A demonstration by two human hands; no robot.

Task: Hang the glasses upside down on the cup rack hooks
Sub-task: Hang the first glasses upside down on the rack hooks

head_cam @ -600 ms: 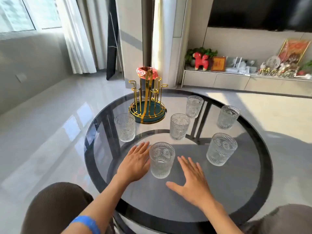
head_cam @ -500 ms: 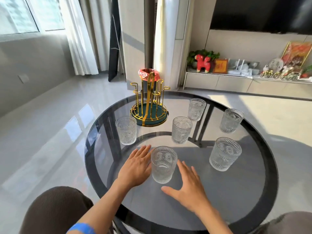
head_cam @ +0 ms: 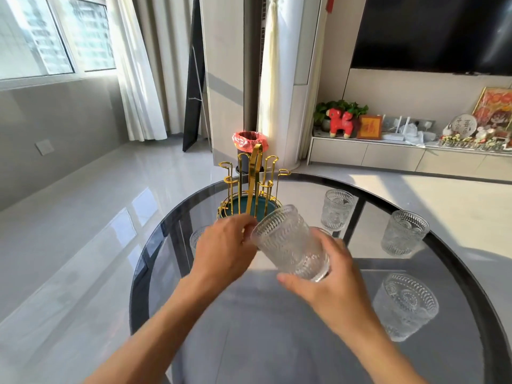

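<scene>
A clear embossed glass (head_cam: 288,242) is held tilted in the air above the round dark glass table (head_cam: 144,273). My right hand (head_cam: 332,286) grips its lower end from below and the right. My left hand (head_cam: 225,245) presses curled fingers against its upper left side. Just beyond the hands stands the gold cup rack (head_cam: 252,184) on a teal base, its hooks bare. Three more glasses stand upright at the right: a far one (head_cam: 337,209), a middle one (head_cam: 404,232) and a near one (head_cam: 404,306). Another glass (head_cam: 196,237) peeks out behind my left hand.
A bin with a red bag (head_cam: 249,141) stands on the floor behind the rack. A low cabinet (head_cam: 388,156) with ornaments runs along the right wall. The sliver of one more glass (head_cam: 322,231) shows behind the held one.
Both hands closed on the nearest glass, lifted it off the table and tipped it toward the rack. The view has moved closer to the table.
</scene>
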